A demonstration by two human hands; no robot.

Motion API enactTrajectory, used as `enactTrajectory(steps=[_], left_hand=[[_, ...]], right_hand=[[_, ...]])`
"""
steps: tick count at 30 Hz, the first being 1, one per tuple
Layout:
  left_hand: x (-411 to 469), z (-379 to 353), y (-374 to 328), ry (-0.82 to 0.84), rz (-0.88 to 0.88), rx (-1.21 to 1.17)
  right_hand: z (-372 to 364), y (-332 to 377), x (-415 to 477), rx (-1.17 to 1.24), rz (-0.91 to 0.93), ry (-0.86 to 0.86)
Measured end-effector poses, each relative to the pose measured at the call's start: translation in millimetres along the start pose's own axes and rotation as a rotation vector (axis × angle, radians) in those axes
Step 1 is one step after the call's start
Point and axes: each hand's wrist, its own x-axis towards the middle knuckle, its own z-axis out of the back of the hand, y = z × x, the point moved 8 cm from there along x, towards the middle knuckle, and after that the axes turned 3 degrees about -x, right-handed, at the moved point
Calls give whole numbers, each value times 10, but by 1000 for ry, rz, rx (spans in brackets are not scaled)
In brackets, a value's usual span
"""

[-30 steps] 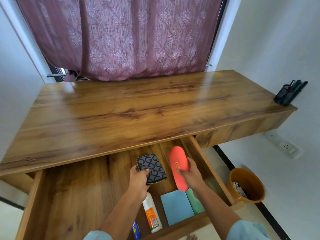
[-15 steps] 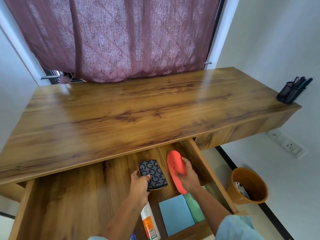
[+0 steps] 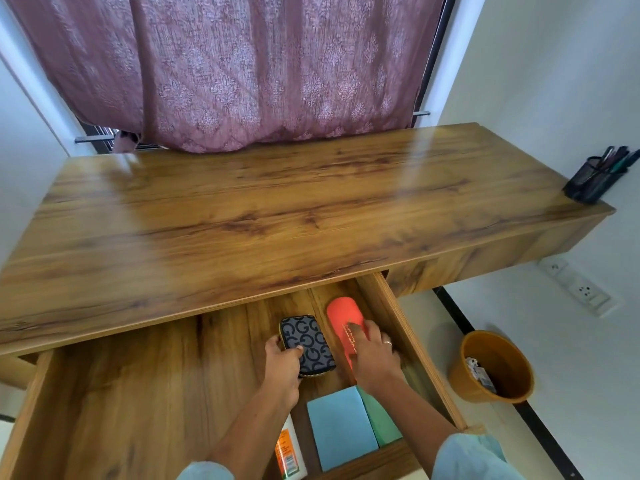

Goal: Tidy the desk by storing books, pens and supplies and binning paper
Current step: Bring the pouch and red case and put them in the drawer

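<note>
In the open drawer (image 3: 104,393) of a wooden desk (image 3: 242,220), a white bottle with an orange label (image 3: 287,452) lies nearest, beside a blue pad (image 3: 341,427) and a green pad (image 3: 379,424). Just beyond them, the left hand (image 3: 282,362) grips a dark pouch (image 3: 308,344) by its near left corner, thumb on top. The right hand (image 3: 375,358) lies over a red case (image 3: 344,317), fingers laid along its top and pressing rather than clasping; the thumb is hidden. Pouch and case sit side by side at the drawer's far right, the case close to the right wall.

Both look likely to be left here. If the case tilts against that wall, or the pouch rides up over the pads, the drawer may jam under the desktop when it is shut.

The pouch bears a repeated letter G. Gold lettering on the case and the bottle's label are too blurred to read.

Farther right, a brown bin (image 3: 491,368) on the floor holds paper. A black pen holder (image 3: 595,178) stands at the desk's far right corner, a curtain (image 3: 259,64) hanging behind.
</note>
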Motion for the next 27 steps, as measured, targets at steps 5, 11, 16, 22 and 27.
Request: enactTrajectory(steps=[5, 11, 16, 22, 27], left_hand=[[35, -16, 78, -36, 6, 37], [78, -34, 116, -93, -48, 190], [63, -82, 122, -142, -81, 384], [19, -152, 174, -187, 2, 619], [-82, -197, 164, -169, 16, 664]], right_hand=[[-29, -4, -43, -124, 64, 15], [26, -91, 10, -170, 40, 3], [53, -69, -2, -203, 65, -13], [83, -80, -56, -187, 65, -16], [69, -17, -207, -202, 69, -85]])
